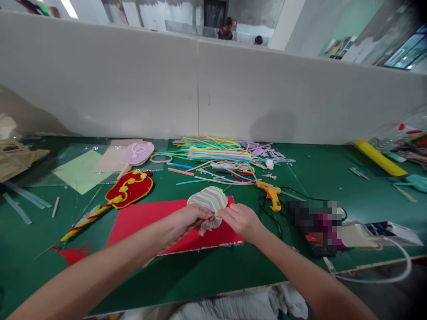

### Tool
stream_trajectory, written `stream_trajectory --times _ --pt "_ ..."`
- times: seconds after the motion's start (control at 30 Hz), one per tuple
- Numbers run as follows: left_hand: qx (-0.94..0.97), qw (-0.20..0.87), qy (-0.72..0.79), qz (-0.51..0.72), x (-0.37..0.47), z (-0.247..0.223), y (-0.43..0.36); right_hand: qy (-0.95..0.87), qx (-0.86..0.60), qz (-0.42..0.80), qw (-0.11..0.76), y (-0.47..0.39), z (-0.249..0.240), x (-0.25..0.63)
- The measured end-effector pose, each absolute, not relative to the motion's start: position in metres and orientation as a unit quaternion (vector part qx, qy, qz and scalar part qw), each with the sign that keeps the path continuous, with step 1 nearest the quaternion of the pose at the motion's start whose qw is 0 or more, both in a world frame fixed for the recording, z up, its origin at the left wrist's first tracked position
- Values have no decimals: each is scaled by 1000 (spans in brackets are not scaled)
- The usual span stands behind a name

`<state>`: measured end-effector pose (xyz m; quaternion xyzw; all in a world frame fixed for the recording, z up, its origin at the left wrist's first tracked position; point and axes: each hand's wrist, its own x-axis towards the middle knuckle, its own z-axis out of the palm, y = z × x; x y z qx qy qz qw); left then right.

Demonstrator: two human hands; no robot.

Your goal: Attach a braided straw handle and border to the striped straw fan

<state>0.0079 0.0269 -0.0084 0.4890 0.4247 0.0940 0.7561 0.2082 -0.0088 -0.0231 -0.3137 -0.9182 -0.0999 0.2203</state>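
A pastel striped fan-shaped piece (210,198) is held above a red sheet (140,222) on the green table. My left hand (196,218) is closed round the base of the striped piece, where a thin striped handle runs down to the left under my forearm. At the piece's lower right edge, my right hand (242,220) has its fingers pressed together; whatever they pinch is too small to make out. A red fan with yellow trim (130,189) and a twisted handle lies left of the sheet.
Behind my hands lie bundled coloured strips (220,154). An orange glue gun (271,194) with a black cable sits to the right. A purple fan (138,153) lies back left, a yellow bar (380,158) back right. A white partition (150,89) stands behind the table (187,291).
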Motion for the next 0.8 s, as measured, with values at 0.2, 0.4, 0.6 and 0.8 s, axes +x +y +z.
stream_trajectory --times 0.2,0.4,0.6,0.8 --pt "539 739 396 76 0 -12 29 -872 -391 182 231 -3 -31 210" --pt "775 511 368 54 -5 2 27 -702 -427 539 184 6 -23 219" --pt "936 122 329 5 2 -2 14 -501 -395 757 144 5 -28 216" --pt "976 19 213 46 0 -6 14 -418 -304 849 110 6 -28 220"
